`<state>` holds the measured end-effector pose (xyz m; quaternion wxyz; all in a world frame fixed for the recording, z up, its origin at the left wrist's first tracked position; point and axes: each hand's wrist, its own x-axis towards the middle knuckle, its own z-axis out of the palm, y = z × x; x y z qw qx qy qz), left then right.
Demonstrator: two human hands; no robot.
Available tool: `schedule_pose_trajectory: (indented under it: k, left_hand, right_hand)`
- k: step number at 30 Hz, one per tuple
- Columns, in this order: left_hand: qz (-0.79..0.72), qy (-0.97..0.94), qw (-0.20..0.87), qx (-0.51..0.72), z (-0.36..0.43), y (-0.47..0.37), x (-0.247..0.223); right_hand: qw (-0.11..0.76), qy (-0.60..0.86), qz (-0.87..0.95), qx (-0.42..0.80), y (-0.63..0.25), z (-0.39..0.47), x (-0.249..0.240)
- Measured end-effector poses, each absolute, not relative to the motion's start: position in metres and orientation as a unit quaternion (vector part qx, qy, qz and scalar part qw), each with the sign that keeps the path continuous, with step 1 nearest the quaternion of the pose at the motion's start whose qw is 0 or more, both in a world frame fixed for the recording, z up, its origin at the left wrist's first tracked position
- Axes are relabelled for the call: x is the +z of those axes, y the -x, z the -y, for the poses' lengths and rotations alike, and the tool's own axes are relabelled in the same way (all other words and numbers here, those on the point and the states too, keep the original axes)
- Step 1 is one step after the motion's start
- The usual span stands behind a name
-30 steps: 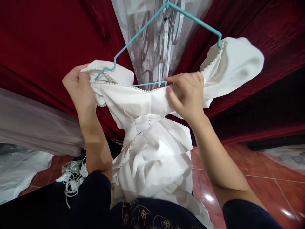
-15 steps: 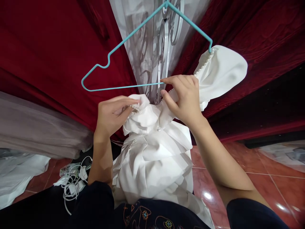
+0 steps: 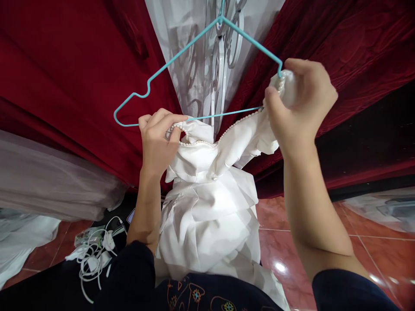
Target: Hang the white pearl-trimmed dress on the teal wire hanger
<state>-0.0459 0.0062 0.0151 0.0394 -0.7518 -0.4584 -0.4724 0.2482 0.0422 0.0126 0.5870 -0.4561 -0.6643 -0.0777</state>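
Pinching the pearl-trimmed neckline of the white dress with my left hand, I have the fingers closed on a bunched fold of the fabric just left of the frame's centre. My right hand, in the upper right of the frame, is closed tight around the other gathered shoulder of the dress, right where it meets the right end of the teal wire hanger — the wire's corner disappears beside my thumb. The left end of the hanger is bare, its hooked notch standing clear of the cloth at the upper left of my left hand, and its lower bar runs just above my left fingers towards my right hand. The bodice and tiered skirt hang down the middle of the frame to my lap.

Behind the hanger, a sheer white curtain falls between deep red drapes. At the lower left, a tangle of white cables lies on the red tiled floor.
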Motion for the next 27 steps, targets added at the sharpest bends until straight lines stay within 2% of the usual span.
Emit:
schedule_pose_trajectory:
  k: [3,8,17,21,25,27]
  left_hand:
    - [0.47,0.743,0.045,-0.473,-0.007,0.047,0.018]
    - [0.471,0.748,0.035,-0.467,-0.007,0.051,0.023]
    - [0.491,0.744,0.031,-0.453,-0.004,0.05,0.022]
    - [0.48,0.746,-0.005,-0.462,-0.006,0.048,0.022]
    - [0.479,0.741,-0.048,-0.467,-0.007,0.044,0.022]
    - [0.482,0.736,-0.063,-0.471,-0.006,0.041,0.021]
  right_hand:
    - [0.592,0.511,0.614,-0.106,-0.254,-0.045,0.026]
    - [0.602,0.521,0.6,-0.083,-0.261,-0.048,0.038]
    - [0.602,0.61,0.51,-0.078,-0.302,-0.057,0.017]
    - [0.572,0.674,0.464,-0.055,-0.314,-0.045,0.008]
    - [0.483,0.743,0.463,-0.008,-0.322,-0.022,0.001]
    - [0.466,0.732,0.497,0.017,-0.32,-0.007,-0.001]
